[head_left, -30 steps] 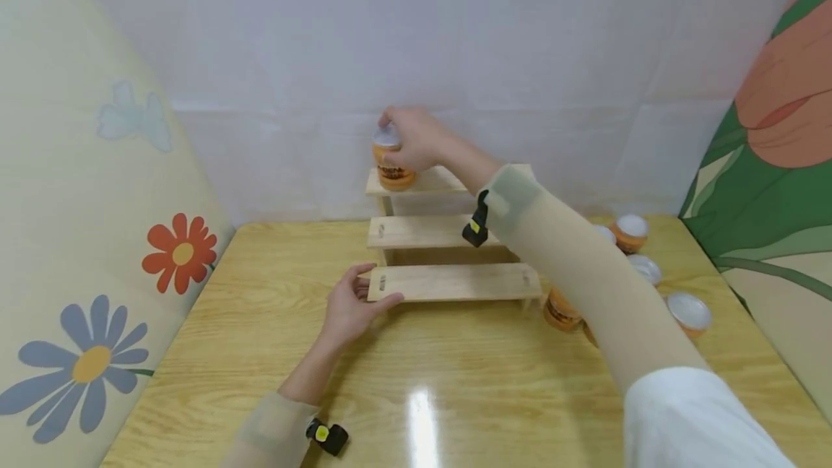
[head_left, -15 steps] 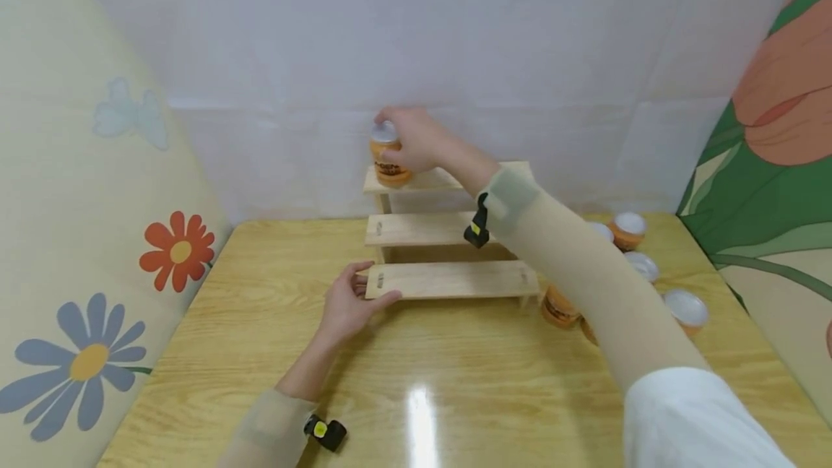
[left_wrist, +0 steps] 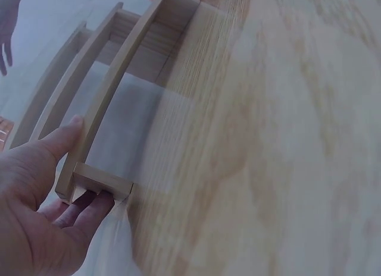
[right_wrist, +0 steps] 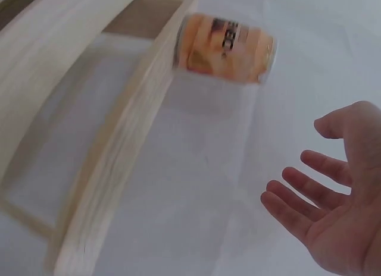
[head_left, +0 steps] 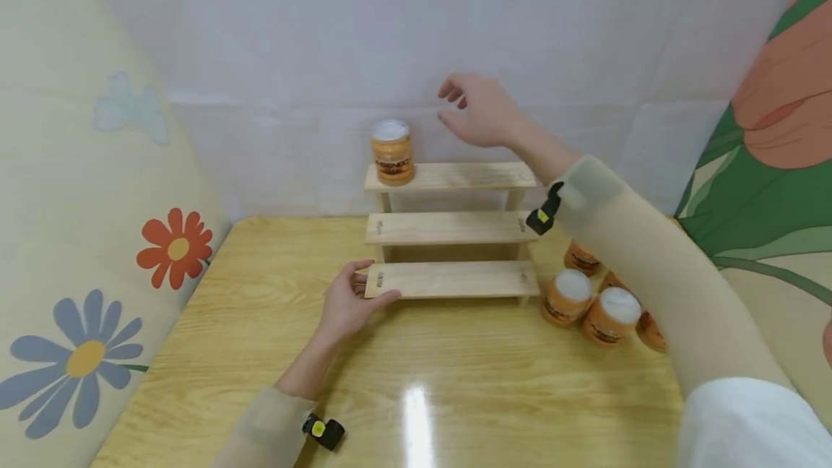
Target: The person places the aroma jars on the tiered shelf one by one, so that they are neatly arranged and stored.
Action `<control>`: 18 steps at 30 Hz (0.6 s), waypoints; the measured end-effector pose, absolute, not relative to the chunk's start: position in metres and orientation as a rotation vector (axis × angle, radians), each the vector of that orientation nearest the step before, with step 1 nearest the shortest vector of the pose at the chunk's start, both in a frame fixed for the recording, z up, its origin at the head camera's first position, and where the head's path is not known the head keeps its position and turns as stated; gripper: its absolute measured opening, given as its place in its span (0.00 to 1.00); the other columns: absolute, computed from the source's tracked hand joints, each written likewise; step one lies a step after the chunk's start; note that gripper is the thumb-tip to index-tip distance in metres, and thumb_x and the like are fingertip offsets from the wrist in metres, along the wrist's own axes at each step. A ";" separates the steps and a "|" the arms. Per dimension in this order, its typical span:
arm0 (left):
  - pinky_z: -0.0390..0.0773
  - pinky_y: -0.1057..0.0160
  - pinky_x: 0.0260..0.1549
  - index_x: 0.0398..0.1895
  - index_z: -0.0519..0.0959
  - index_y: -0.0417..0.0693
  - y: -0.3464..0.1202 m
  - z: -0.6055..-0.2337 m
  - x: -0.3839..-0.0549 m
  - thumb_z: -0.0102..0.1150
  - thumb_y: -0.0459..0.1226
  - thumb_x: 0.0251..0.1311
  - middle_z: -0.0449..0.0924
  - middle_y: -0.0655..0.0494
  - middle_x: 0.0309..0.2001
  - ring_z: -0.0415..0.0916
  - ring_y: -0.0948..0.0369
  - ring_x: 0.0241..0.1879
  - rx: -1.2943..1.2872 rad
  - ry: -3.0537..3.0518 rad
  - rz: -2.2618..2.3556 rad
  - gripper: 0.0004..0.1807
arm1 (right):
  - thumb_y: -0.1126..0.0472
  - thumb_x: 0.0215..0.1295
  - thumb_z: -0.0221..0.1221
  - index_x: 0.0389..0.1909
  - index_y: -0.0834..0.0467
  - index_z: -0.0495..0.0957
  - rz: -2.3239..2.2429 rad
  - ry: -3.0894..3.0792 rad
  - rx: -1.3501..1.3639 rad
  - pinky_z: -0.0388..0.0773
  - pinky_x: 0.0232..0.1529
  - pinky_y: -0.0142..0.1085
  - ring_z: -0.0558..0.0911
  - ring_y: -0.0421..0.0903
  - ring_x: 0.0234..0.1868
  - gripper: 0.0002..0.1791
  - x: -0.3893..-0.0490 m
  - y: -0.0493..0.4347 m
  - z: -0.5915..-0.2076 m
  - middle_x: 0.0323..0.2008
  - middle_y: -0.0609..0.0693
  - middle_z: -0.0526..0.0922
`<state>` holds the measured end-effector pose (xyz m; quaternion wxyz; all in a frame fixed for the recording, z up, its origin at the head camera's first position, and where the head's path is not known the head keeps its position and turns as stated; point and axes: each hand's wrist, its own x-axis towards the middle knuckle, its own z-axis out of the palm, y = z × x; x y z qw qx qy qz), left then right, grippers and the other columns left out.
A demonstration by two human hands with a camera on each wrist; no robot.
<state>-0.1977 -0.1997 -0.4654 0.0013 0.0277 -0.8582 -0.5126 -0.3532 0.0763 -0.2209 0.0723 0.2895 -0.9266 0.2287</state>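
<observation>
A three-step wooden shelf rack [head_left: 455,228] stands at the back of the table. An orange can with a silvery-white lid [head_left: 393,154] is upright on the left end of its top step; the right wrist view shows the same can [right_wrist: 226,49] apart from the hand. My right hand [head_left: 479,110] hovers right of the can, above the top step, fingers loosely bent and holding nothing. My left hand [head_left: 351,304] grips the left end of the lowest step, thumb on its front edge; in the left wrist view its fingers [left_wrist: 89,216] curl against the end support.
Several more orange cans [head_left: 567,297] stand close together on the wooden table [head_left: 273,273] to the right of the rack, partly hidden behind my right forearm. A white cloth backdrop [head_left: 292,56] hangs behind the rack, with painted side panels left and right.
My right hand has let go of the can on the top step and moved up and to the right. The can stays upright there. My left hand keeps its grip on the rack.
</observation>
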 end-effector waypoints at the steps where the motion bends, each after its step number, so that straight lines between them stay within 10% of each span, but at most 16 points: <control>1: 0.84 0.56 0.51 0.74 0.70 0.44 -0.200 -0.465 -0.197 0.83 0.43 0.56 0.83 0.39 0.55 0.84 0.47 0.53 0.089 -2.690 -1.613 0.45 | 0.54 0.80 0.56 0.68 0.65 0.74 0.671 -2.780 0.867 0.75 0.71 0.51 0.80 0.59 0.66 0.24 -0.352 0.085 -0.219 0.66 0.63 0.80; 18: 0.84 0.57 0.51 0.74 0.70 0.43 -0.203 -0.466 -0.195 0.83 0.42 0.56 0.83 0.38 0.55 0.84 0.47 0.53 0.105 -2.690 -1.597 0.45 | 0.61 0.76 0.56 0.58 0.72 0.78 0.459 -2.876 0.813 0.80 0.59 0.60 0.84 0.68 0.55 0.19 -0.329 0.214 -0.235 0.56 0.73 0.83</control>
